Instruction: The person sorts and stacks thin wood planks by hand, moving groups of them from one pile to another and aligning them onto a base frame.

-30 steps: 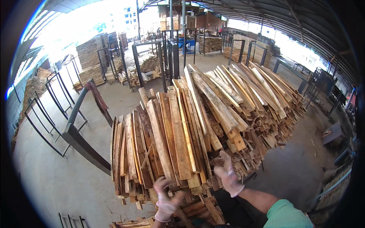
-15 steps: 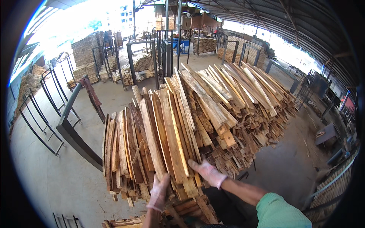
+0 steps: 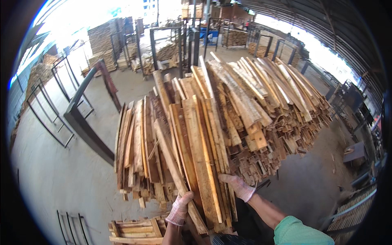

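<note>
A group of long, rough wooden boards [image 3: 200,155] lies between my two hands, with the near ends reaching toward me past the pile's front. My left hand [image 3: 179,208], in a pale pinkish work glove, is closed on the left side of these boards, thumb on top. On the opposite side, my right hand [image 3: 238,186], in a matching glove, presses and grips the right edge, its thumb showing and its other fingers partly hidden. More loose boards [image 3: 136,139] lie left of the group, and a large slanting heap of boards [image 3: 261,94] spreads to the right.
A dark metal frame [image 3: 87,130] with a reddish cloth [image 3: 107,81] stands at the left of the pile. Below it lies a short stack of wood [image 3: 134,232]. Several metal racks [image 3: 49,110] and stacked lumber [image 3: 104,38] stand farther back; a dark box-like object [image 3: 354,152] sits at right.
The boards between my hands have slid toward me, near ends now lower in the view. A board on the left has tilted apart from them. The view has shifted slightly.
</note>
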`<state>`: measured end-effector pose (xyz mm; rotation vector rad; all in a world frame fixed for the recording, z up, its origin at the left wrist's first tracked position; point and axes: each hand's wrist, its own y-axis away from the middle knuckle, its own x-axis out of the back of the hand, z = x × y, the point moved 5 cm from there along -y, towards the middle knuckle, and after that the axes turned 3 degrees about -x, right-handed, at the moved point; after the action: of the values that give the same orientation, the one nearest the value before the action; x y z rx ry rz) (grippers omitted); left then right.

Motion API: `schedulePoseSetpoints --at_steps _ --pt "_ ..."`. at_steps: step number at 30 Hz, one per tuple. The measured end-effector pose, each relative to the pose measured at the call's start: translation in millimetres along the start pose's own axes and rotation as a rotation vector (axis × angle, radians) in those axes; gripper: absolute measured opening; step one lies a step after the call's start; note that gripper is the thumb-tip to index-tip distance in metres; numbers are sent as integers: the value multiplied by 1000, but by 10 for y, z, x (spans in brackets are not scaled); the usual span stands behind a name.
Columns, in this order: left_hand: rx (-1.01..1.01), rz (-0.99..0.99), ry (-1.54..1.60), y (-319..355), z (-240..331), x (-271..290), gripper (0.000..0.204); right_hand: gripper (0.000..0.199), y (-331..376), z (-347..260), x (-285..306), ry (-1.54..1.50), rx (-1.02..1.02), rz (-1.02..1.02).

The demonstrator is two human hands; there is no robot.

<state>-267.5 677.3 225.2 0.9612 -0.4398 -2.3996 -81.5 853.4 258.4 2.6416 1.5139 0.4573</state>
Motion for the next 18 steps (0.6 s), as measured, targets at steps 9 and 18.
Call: schedulePoseSetpoints --at_steps 9,18 --pt "-68 85 -341 1239 117 587 71 58 284 537 -729 -409 -128 29" --pt "-432 446 368 3017 -809 1370 94 61 366 -254 -2772 -343 -306 -458"
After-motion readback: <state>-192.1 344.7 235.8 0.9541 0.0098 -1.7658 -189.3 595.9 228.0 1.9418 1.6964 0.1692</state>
